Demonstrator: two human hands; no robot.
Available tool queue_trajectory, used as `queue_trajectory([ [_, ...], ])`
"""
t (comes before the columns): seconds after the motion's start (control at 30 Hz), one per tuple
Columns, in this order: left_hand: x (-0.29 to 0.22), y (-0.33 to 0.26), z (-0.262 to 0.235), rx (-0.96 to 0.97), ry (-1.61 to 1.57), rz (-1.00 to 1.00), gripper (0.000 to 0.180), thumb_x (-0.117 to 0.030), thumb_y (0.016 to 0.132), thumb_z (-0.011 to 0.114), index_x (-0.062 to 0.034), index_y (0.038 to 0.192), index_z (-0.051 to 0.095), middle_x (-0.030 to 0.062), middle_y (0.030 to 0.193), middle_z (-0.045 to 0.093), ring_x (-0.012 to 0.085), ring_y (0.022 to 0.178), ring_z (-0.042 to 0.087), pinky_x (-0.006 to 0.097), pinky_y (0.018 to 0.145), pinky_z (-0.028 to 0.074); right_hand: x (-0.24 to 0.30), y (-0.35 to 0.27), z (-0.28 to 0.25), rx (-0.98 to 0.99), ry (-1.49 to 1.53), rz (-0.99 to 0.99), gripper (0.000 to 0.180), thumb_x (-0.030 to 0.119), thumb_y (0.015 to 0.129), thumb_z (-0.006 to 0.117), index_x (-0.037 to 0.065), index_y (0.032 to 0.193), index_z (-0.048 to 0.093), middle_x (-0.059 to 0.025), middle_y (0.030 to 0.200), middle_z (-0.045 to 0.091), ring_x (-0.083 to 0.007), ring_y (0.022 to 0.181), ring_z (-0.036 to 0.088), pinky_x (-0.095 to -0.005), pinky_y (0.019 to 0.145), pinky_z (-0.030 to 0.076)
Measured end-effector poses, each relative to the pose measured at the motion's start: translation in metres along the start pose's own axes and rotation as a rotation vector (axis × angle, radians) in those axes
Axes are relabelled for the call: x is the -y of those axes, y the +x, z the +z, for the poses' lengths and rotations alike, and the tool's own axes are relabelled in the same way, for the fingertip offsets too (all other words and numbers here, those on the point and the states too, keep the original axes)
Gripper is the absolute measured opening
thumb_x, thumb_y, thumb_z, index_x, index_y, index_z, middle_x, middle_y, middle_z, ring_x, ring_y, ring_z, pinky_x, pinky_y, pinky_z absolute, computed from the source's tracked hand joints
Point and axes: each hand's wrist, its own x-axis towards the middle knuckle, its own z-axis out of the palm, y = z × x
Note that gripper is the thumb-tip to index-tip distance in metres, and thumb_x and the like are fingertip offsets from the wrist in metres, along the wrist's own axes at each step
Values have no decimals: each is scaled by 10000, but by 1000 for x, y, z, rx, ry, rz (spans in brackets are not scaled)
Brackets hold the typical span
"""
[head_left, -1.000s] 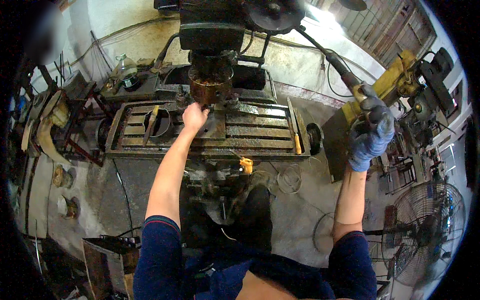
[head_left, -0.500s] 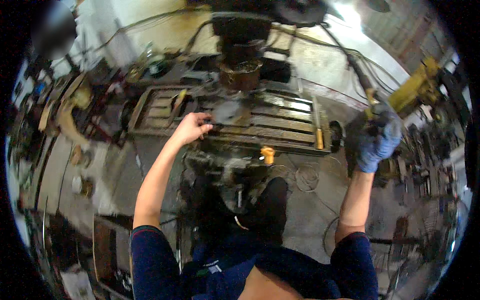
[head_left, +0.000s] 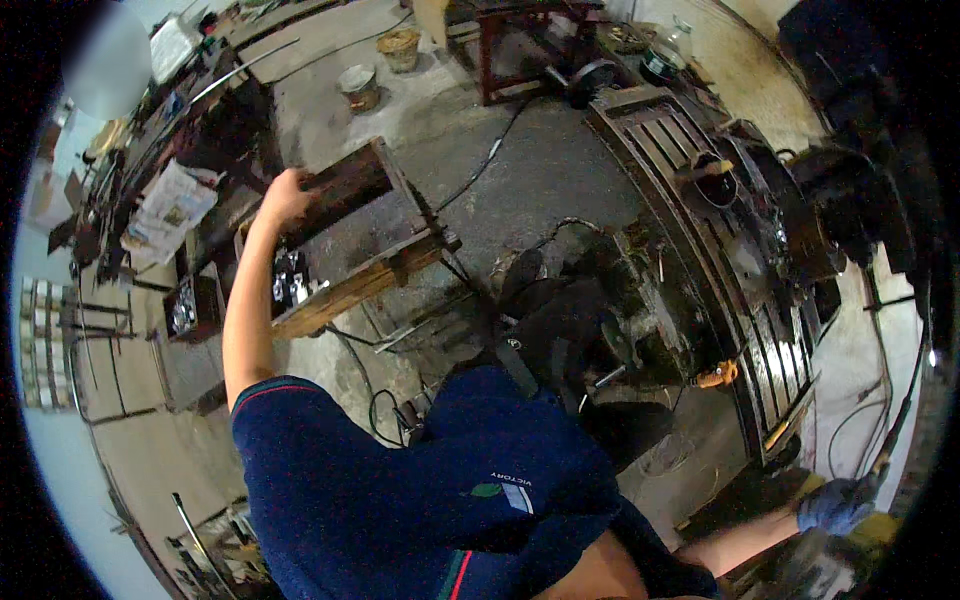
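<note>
My bare left hand (head_left: 290, 197) is stretched out to the left, over an open wooden box-like stand (head_left: 375, 275). Its fingers are curled together, and whatever they may hold is hidden. Small shiny metal parts (head_left: 292, 282) lie in the stand, close by my left forearm. At the lower right my right hand (head_left: 838, 505), in a blue-grey glove, is closed around the lower end of a dark rod-like handle (head_left: 903, 420). The glove covers the part it grips. Between my hands, at the right, stands a slotted machine table (head_left: 715, 235) with a yellow-orange knob (head_left: 716, 375) on its near side.
A round dark cup with a brush (head_left: 712, 182) sits on the machine table. Two buckets (head_left: 400, 50) stand on the floor at the back. Newspaper (head_left: 172, 208) lies on the left bench. A cable (head_left: 490, 155) crosses the floor, and my legs are beside the machine.
My view has turned to the left. My left hand has gone from the machine table to the wooden stand. My gloved right hand stays at the dark handle.
</note>
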Motion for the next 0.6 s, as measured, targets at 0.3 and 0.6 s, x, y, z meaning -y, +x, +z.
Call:
queue_trajectory([
  [0.3,135,-50,34,114,345,-338,302,-59,689,596,-33,990,601,174,943,625,318,862,611,399,719,497,20,-17,9,-144,237,54,122,-37,789,545,-62,881,621,-149,877,647,-257,762,631,-325,675,507],
  [0.6,121,-49,55,287,723,-163,233,-103,672,599,-73,903,582,139,970,608,301,932,585,398,773,479,2,-24,2,109,161,181,176,38,826,481,-47,884,624,-134,918,644,-231,800,614,-310,704,489],
])
